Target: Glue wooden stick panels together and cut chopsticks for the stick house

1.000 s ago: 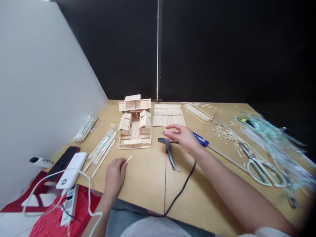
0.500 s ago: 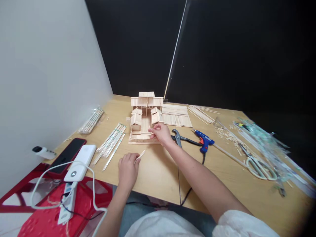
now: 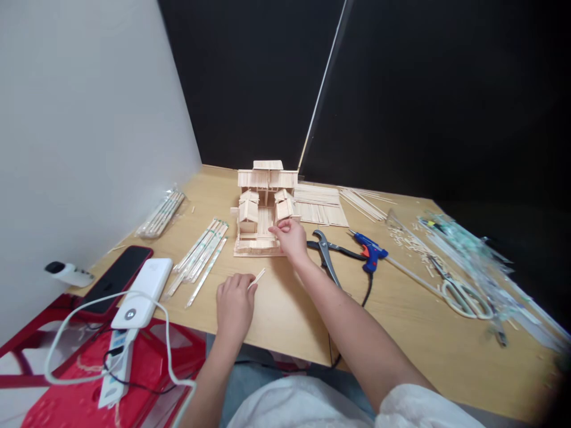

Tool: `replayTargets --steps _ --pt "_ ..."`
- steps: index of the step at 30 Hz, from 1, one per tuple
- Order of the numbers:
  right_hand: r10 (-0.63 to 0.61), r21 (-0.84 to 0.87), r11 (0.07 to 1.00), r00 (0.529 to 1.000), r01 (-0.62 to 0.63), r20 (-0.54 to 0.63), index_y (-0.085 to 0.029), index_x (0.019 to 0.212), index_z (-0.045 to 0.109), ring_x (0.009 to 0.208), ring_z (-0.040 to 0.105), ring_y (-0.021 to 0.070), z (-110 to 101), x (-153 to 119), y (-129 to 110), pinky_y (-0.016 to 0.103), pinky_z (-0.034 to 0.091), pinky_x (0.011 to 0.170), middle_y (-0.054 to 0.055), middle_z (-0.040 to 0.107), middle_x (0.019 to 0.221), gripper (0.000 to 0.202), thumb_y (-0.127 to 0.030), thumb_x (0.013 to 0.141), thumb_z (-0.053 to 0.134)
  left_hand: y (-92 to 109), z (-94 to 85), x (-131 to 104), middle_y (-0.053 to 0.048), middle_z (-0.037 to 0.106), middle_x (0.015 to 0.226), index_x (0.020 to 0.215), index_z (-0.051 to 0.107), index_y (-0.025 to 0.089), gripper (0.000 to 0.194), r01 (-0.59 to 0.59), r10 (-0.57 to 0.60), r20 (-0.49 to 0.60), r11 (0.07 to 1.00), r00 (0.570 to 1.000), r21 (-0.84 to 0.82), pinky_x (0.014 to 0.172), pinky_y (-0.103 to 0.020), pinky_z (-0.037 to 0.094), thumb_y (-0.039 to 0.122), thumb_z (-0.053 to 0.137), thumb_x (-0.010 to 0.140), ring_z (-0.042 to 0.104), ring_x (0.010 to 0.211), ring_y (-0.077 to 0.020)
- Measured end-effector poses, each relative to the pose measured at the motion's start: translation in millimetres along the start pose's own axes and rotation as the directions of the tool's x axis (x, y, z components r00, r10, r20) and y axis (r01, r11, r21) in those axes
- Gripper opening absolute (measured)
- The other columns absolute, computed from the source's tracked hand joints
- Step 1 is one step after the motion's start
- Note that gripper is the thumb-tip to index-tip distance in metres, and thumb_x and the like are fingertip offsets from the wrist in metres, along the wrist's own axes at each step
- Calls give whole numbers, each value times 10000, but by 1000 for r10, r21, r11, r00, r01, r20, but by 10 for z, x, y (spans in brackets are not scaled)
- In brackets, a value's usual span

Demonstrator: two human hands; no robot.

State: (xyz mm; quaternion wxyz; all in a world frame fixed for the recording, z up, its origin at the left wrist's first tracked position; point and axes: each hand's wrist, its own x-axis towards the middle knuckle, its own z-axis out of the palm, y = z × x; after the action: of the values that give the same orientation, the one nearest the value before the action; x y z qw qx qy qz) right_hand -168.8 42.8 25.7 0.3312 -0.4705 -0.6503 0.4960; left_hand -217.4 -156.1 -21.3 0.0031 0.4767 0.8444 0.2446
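Observation:
A model house (image 3: 248, 215) built of thin wooden sticks stands on the table, with a tall roofed part at the back and two small roofed parts at its sides. My right hand (image 3: 291, 239) is at its front right corner, fingers pinched together; what they hold, if anything, is too small to make out. Closer to me, my left hand (image 3: 236, 300) rests low over the table, closed on short wooden sticks (image 3: 257, 277) that poke out past the thumb. Behind my right hand lies a flat panel of sticks (image 3: 320, 205).
Right of the model lie pliers (image 3: 325, 252), a blue glue gun (image 3: 368, 249), scissors (image 3: 464, 296), stick scraps (image 3: 408, 241) and plastic wrappers (image 3: 473, 244). On the left are wrapped stick bundles (image 3: 200, 252), a phone (image 3: 116, 280), a white power bank (image 3: 145, 291) and a cable (image 3: 167, 321).
The view has shifted slightly. My right hand stays at the model's front right with its fingers pinched. My left hand keeps hold of the short sticks.

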Motion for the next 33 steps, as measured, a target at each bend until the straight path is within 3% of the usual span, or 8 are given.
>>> replayTargets --steps 6,12,15,19,23,25,28,33 --pt "20 76 997 1000 -21 14 -236 767 511 359 437 93 18 8 10 225 314 288 -37 658 678 273 -383 684 726 6 -13 3 -78 693 991 1040 661 228 167 13 -12 7 1000 1000 -10 825 -392 391 263 548 922 613 952 -254" --pt "2 25 1000 1000 -2 1 -233 795 543 454 534 120 34 17 3 241 420 390 -20 669 705 253 -382 686 716 19 -15 1 -75 689 982 1028 652 232 156 3 -3 0 1000 1000 -2 818 -388 398 265 542 923 613 939 -255" --pt "-10 128 992 999 4 52 -240 805 524 446 509 111 7 -47 -43 235 406 391 -21 677 716 277 -395 686 720 1 -1 5 -75 685 956 1016 647 225 155 -5 5 -7 1000 1000 12 816 -390 405 277 532 926 613 920 -256" --pt "-31 329 944 982 -33 187 -253 843 480 356 365 70 -207 -261 -103 211 291 313 -44 691 728 361 -435 678 744 -46 -16 -5 -95 685 982 1042 626 199 197 -41 37 -77 998 996 -48 819 -396 436 318 514 932 620 934 -261" --pt "-32 332 939 943 -84 330 -253 864 489 412 442 87 -615 -620 -67 194 295 340 -36 703 737 350 -411 703 756 57 -84 -55 -98 697 1015 1038 640 205 241 -102 41 -239 963 970 -249 906 -415 460 378 518 924 635 979 -254" --pt "-63 313 948 928 -59 368 -244 854 506 493 529 103 -814 -818 -6 194 347 416 -30 697 713 314 -363 716 762 213 -81 -81 -88 704 1036 1033 666 217 271 -108 27 -186 891 982 -441 924 -397 486 417 530 910 644 997 -239" --pt "-128 253 966 936 43 327 -233 844 537 547 568 102 -1054 -1058 117 205 378 503 -27 698 720 242 -280 735 748 533 29 -111 -83 722 1073 1064 696 215 379 79 -77 34 716 996 -694 876 -359 541 510 599 845 673 985 -235" --pt "-57 265 964 978 2 199 -222 817 525 476 515 79 -1408 -1242 352 203 381 486 -37 677 692 196 -231 758 712 1046 325 -48 -119 732 1031 916 750 161 451 353 -117 336 421 935 -836 857 -361 556 558 743 704 688 950 -261"
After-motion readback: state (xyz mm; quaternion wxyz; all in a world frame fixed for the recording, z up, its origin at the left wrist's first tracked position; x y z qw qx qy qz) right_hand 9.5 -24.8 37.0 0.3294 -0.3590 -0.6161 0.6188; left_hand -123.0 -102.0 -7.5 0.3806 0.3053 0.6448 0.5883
